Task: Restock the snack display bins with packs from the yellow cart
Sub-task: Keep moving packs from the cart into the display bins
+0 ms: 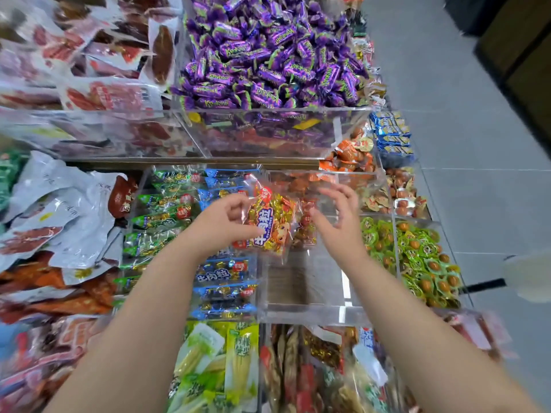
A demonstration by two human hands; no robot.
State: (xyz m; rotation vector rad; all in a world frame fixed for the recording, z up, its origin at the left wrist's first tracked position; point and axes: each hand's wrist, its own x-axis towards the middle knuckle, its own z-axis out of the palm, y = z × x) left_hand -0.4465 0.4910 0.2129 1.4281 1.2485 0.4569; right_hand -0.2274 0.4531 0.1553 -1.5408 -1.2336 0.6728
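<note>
STOCKING THE SHELVES: A person's left hand (222,223) pinches a clear plastic pack of red-and-gold wrapped beef cubes (272,225) by its left edge. The thumb and curled fingers are closed on the film, above a clear acrylic display bin (301,311). The right hand (340,222) hovers just right of the pack, fingers spread and loosely curved, gripping nothing. Whether its thumb touches the wrapper cannot be told. The pack hangs tilted between the two sets of fingers, and similar red packs (307,234) lie in the bin just under and beyond the fingertips. Left of the left-hand fingers, blue foil snack packs (223,274) and green foil snack packs (158,219) lie in rows in neighbouring bins. Right of the right-hand fingers sit green-wrapped round snacks (417,254). Well beyond both hands, a higher bin brims with purple-wrapped candies (268,55). Nearer than the wrists lie yellow-green corn packs (220,362).
</note>
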